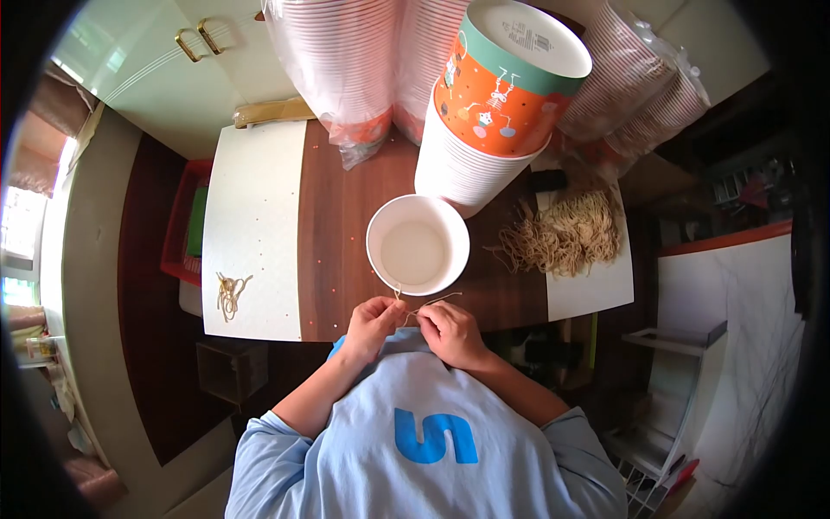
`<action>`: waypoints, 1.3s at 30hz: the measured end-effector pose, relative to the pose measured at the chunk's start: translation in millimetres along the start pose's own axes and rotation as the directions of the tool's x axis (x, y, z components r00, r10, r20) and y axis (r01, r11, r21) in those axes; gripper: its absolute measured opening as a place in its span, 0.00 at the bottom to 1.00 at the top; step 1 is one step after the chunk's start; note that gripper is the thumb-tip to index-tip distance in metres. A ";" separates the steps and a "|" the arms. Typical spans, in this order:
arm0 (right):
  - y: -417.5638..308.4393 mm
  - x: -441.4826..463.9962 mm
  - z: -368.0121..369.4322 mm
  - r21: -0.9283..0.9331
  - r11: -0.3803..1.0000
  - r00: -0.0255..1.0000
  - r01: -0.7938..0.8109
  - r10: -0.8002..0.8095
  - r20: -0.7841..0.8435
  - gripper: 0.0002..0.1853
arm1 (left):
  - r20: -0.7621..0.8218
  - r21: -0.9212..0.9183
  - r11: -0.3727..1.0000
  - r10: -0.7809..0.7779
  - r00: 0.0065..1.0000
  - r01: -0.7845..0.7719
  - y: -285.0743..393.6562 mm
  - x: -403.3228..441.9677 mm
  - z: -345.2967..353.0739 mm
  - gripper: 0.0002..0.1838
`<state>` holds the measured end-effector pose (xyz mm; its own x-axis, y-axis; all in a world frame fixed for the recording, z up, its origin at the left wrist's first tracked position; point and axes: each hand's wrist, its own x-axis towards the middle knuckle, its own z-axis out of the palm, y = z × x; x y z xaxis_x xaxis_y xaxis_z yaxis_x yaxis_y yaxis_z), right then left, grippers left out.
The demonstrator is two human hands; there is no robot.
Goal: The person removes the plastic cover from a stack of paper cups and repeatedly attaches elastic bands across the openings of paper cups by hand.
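Both hands at bottom centre of the frame, just off the table edge, below the white paper tub (pixel 413 249). Left hand (pixel 373 327): thumb and fingertips pinched on a thin tan cord (pixel 446 297), a bit of it reaching up to the tub's near rim; can't tell if it's threaded through. Right hand (pixel 450 333): fingers curled in, gripping the same cord, free end sticking out to the upper right. Hands close together, short span of cord between. Tub sits mid-frame, mouth up, on the brown tabletop (pixel 333 277). Right behind it, upper centre: nested stack of white tubs (pixel 471 164), upside down, slightly tilted in view, orange-and-green printed tub (pixel 497 108) on top. Plastic-wrapped stacks (pixel 337 60) at top centre, more wrapped cups (pixel 631 82) upper right. Big tangled cord bundle (pixel 572 232) right of centre, partly over a white panel (pixel 588 290); small cord clump (pixel 229 297) on the left white panel (pixel 251 199). Red crate (pixel 179 229) beyond that, left.
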<state>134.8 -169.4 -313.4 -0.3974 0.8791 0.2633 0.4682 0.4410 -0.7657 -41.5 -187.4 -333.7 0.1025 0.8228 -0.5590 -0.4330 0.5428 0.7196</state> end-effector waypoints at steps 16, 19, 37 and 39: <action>-4.7 8.4 5.1 0.205 0.977 0.985 -0.056 0.021 0.170 0.04 | 0.181 0.780 0.380 0.623 0.761 -0.497 -10.9 0.7 -5.4 0.15; -0.4 8.4 9.8 0.246 0.966 0.986 -0.082 0.042 0.161 0.04 | 0.205 0.787 0.351 0.627 0.751 -0.508 -9.9 3.4 -5.2 0.12; 28.2 1.7 42.0 0.266 0.943 0.977 -0.200 0.213 -0.022 0.07 | -0.117 -0.078 0.986 -0.158 0.981 0.149 -8.2 2.0 0.3 0.06; 25.7 3.9 41.1 0.289 0.942 0.984 -0.171 0.179 0.000 0.07 | -0.124 -0.080 0.973 -0.223 0.967 0.215 -7.3 2.4 -5.5 0.06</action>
<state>112.9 -162.1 -356.1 -0.3074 0.9438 0.1218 0.2812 0.2123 -0.9359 -43.0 -190.3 -342.5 0.0848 0.6535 -0.7522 -0.4711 0.6915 0.5476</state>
